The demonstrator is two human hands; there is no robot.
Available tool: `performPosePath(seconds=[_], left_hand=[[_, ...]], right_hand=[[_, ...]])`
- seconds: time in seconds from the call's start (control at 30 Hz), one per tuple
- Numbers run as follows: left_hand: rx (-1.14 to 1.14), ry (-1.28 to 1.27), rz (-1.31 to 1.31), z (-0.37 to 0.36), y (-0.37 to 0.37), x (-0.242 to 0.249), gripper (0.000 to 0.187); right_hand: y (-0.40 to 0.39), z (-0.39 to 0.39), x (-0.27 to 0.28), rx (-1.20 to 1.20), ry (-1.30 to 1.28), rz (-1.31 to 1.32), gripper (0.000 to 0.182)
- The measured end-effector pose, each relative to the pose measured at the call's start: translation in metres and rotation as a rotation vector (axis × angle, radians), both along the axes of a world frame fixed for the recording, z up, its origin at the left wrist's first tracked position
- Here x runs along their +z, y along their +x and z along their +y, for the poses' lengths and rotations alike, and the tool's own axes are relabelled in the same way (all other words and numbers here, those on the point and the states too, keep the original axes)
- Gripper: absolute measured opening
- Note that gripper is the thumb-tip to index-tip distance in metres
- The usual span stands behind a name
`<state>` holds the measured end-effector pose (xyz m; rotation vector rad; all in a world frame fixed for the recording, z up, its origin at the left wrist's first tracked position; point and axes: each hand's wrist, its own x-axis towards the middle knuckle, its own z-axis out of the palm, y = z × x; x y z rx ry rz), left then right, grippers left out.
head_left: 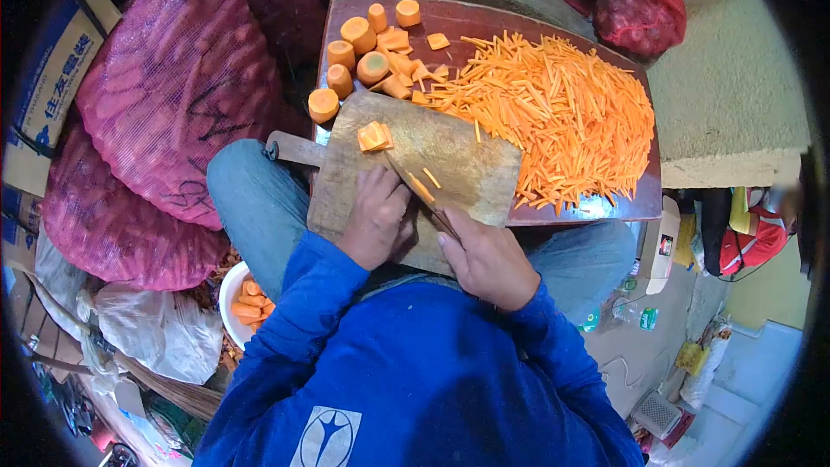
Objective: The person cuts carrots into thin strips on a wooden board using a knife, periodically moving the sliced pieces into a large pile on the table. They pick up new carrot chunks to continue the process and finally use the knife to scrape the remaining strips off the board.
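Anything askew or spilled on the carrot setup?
Nothing spilled. The cutting board lies at an angle, overhanging the tray's near edge onto the lap. The strip pile reaches the tray's right rim but stays on it.

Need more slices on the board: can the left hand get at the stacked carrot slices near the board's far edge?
Probably yes. The left hand rests on the cutting board, with bare board up to the carrot slices; the knife lies to their right.
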<state>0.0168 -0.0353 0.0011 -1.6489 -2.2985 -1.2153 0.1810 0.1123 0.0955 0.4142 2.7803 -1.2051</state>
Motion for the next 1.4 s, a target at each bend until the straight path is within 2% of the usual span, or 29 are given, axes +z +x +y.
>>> performPosePath(seconds=[0.1, 0.17, 0.2, 0.3, 0.37, 0.5, 0.63, 0.7, 0.73, 0.8, 0.83, 0.87, 0.97, 1.07, 1.13, 1.23, 1.33, 1.4], left_hand=[[-0.003, -0.015, -0.025, -0.001, 0.000, 0.000, 0.032], [0.016, -0.015, -0.016, -0.001, 0.001, 0.001, 0.030], [0.024, -0.014, -0.008, -0.001, 0.002, 0.001, 0.029], [0.009, 0.021, -0.020, 0.000, 0.000, 0.001, 0.026], [0.001, 0.018, -0.024, -0.001, 0.000, 0.000, 0.025], [0.051, 0.071, -0.045, 0.002, 0.001, -0.002, 0.020], [0.074, 0.070, -0.147, 0.002, 0.000, 0.004, 0.017], [0.221, 0.258, -0.286, 0.002, 0.000, 0.012, 0.013], [0.213, 0.257, -0.283, 0.001, -0.003, 0.019, 0.013], [0.280, 0.190, -0.222, -0.004, -0.008, 0.037, 0.016], [0.198, 0.150, -0.244, -0.003, -0.013, 0.043, 0.033], [0.197, 0.148, -0.242, 0.001, -0.016, 0.051, 0.033], [-0.160, -0.205, -0.129, 0.019, -0.031, 0.058, 0.069], [-0.164, -0.335, -0.086, 0.041, -0.042, 0.057, 0.071], [-0.179, -0.327, -0.046, 0.053, -0.050, 0.051, 0.072], [-0.160, -0.291, 0.069, 0.060, -0.053, 0.047, 0.067], [-0.138, -0.248, 0.049, 0.055, -0.055, 0.044, 0.058], [-0.078, -0.106, -0.032, 0.048, -0.062, 0.042, 0.050]], right_hand=[[0.001, 0.000, 0.001, 0.023, 0.036, 0.065, 0.037], [0.006, 0.001, 0.009, -0.061, -0.156, -0.004, 0.037], [0.006, 0.000, 0.007, -0.056, -0.159, -0.008, 0.037], [0.006, -0.001, -0.004, -0.044, -0.040, -0.046, 0.039], [0.004, 0.002, -0.012, 0.016, 0.053, 0.105, 0.043], [0.015, 0.007, -0.004, -0.032, -0.014, 0.132, 0.046], [0.029, 0.011, 0.001, -0.017, 0.122, 0.148, 0.048], [0.032, 0.010, 0.005, 0.023, 0.181, 0.126, 0.048], [0.032, 0.007, 0.006, 0.045, 0.218, 0.130, 0.046], [0.032, 0.003, 0.005, 0.060, 0.253, 0.130, 0.044], [0.032, 0.003, 0.004, 0.102, 0.324, 0.112, 0.045], [0.031, 0.003, 0.003, 0.146, 0.394, 0.094, 0.045], [0.029, 0.001, 0.002, 0.190, 0.488, 0.118, 0.044], [0.029, 0.003, 0.000, 0.232, 0.586, 0.141, 0.044], [0.028, 0.005, -0.003, 0.227, 0.593, 0.173, 0.044], [0.029, 0.002, -0.003, 0.208, 0.570, 0.161, 0.045], [0.030, 0.003, 0.000, 0.197, 0.502, 0.152, 0.044], [0.032, 0.004, 0.004, 0.203, 0.457, 0.178, 0.042]])
